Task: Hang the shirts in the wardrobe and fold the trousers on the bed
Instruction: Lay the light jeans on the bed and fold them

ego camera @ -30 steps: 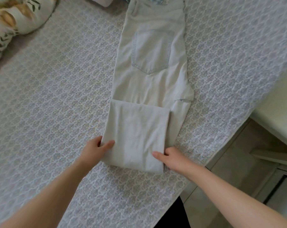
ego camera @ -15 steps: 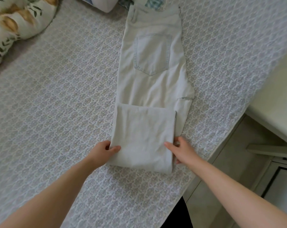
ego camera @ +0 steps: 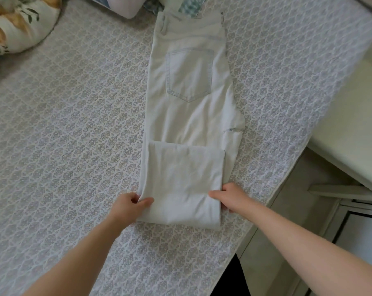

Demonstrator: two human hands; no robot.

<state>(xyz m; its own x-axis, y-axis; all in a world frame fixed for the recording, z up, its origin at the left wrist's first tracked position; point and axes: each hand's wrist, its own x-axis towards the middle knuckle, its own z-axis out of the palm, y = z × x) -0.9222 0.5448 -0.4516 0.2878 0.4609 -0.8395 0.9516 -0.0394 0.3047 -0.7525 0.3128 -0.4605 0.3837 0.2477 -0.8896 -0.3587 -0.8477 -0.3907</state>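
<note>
Pale, almost white trousers (ego camera: pixel 189 107) lie lengthwise on the patterned bedspread (ego camera: pixel 74 135), back pocket up and waistband at the far end. Their legs are folded up over the thighs into a thick block at the near end. My left hand (ego camera: pixel 129 205) grips the left edge of that folded block, thumb on top and fingers under it. My right hand (ego camera: pixel 232 197) grips the block's right edge the same way, thumb lying on the fabric.
A leaf-and-fruit print pillow (ego camera: pixel 16 24) lies at the far left. More fabric, a pale pink piece (ego camera: pixel 125 7) and a blue checked one (ego camera: pixel 191 5), sits beyond the waistband. A cream-coloured table (ego camera: pixel 355 129) stands close to the bed's right edge, with floor below.
Both hands have slid a little farther along the sides of the folded block and taken hold of its edges. The trousers lie as before.
</note>
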